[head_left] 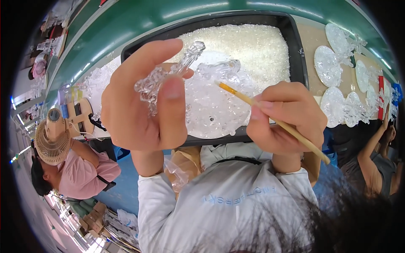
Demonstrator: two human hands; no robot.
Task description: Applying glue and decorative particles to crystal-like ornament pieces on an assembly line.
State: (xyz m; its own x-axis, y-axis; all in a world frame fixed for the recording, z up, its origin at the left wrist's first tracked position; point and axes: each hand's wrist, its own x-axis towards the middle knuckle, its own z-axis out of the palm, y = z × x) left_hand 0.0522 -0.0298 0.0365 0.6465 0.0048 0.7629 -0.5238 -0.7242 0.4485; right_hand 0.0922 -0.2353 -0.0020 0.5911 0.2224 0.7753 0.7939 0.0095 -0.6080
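Note:
My left hand (pixel 143 97) is raised over the left part of a black tray (pixel 297 50). Between its thumb and fingers it grips a clear, knobbly figurine-like piece (pixel 168 76), whose narrow end points up and to the right. In my right hand (pixel 291 114) is a thin wooden paintbrush (pixel 295 134) with a yellow-orange tip section, held like a pen. The brush tip points left toward the clear piece, apart from it. Below both hands, a round clear textured disc (pixel 215 114) lies in the tray, with another clear piece (pixel 219 69) at its far edge.
Small whitish translucent granules (pixel 253 38) fill the tray. Several round clear discs (pixel 327 65) with clear figures lie on the table to the right. A beige fan (pixel 52 135) stands at the left beside a seated person in pink (pixel 86 173). Another person's arm (pixel 373 147) shows at far right.

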